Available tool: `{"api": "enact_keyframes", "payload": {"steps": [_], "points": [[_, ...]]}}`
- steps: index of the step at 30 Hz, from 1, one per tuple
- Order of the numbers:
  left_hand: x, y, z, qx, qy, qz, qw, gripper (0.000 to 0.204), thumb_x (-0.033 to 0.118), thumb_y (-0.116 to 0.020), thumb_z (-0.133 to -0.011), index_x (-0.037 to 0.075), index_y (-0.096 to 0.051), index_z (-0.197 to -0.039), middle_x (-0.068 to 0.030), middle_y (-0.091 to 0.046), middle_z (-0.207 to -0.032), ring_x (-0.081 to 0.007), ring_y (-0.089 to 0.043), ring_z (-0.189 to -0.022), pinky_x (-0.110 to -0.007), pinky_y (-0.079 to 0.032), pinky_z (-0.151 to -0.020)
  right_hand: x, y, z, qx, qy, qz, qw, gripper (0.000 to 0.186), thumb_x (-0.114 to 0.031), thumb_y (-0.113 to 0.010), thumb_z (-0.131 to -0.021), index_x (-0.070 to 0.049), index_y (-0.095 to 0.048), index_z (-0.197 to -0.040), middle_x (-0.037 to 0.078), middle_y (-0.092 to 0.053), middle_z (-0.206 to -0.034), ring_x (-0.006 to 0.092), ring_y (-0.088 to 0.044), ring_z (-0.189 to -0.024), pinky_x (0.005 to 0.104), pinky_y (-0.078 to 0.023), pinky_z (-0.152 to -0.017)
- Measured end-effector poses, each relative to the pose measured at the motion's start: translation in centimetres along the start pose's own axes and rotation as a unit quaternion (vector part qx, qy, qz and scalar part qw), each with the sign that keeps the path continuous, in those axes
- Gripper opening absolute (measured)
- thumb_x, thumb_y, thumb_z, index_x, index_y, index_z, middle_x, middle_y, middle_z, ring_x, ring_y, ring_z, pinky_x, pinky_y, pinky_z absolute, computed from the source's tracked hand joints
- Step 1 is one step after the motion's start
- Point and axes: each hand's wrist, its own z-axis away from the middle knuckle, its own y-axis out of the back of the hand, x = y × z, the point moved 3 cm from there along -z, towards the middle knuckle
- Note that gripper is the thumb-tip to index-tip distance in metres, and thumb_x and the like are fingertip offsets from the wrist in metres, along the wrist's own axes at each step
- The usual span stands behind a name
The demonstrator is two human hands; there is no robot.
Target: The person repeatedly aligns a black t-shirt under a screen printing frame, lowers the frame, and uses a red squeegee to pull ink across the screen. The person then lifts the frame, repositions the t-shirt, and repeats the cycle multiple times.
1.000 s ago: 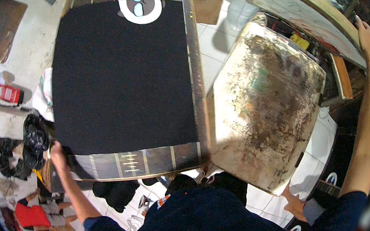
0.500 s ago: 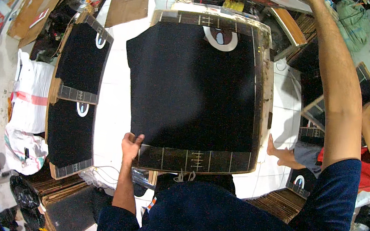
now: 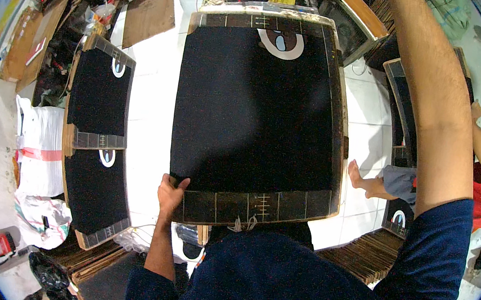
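My left fingers (image 3: 167,186) pinched the black cloth (image 3: 247,102) at the board's (image 3: 231,209) near left corner; my right hand was out of view, its grip unclear. Seemingly I was squaring the cloth; the next move called for gentle tension.

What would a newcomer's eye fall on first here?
The big black cloth on a central board, with a bold eye print near its far edge. The person's left fingers are at its near-left corner. Off left, two similar boards sit beside a white bundle banded red.
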Motion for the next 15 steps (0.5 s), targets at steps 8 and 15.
{"api": "enact_keyframes", "payload": {"steps": [8,15], "points": [[2.2,0.8,-0.6,0.023,-0.01,-0.039,0.999,0.057,0.042,-0.089,-0.077,-0.002,-0.058,-0.095,-0.0191,-0.069,-0.082,-0.0365,-0.068,-0.077,-0.045,-0.054,-0.073,0.2,0.0,-1.7,0.008,0.036,0.02,0.999,0.07,-0.06,-0.049,-0.092,-0.003,-0.07,-0.126,0.026,-0.064,-0.134,0.0417,-0.06,-0.129,0.05,-0.047,-0.108],[1.5,0.3,-1.6,0.01,0.0,-0.034,0.999,0.063,0.045,-0.089,-0.077,-0.001,-0.056,-0.105,-0.0188,-0.071,-0.091,-0.037,-0.07,-0.085,-0.047,-0.054,-0.078,0.1,-0.3,-3.3,0.019,0.026,0.017,0.999,0.08,-0.068,-0.044,-0.094,0.001,-0.068,-0.128,0.027,-0.063,-0.136,0.0419,-0.058,-0.131,0.0486,-0.046,-0.11]]}}
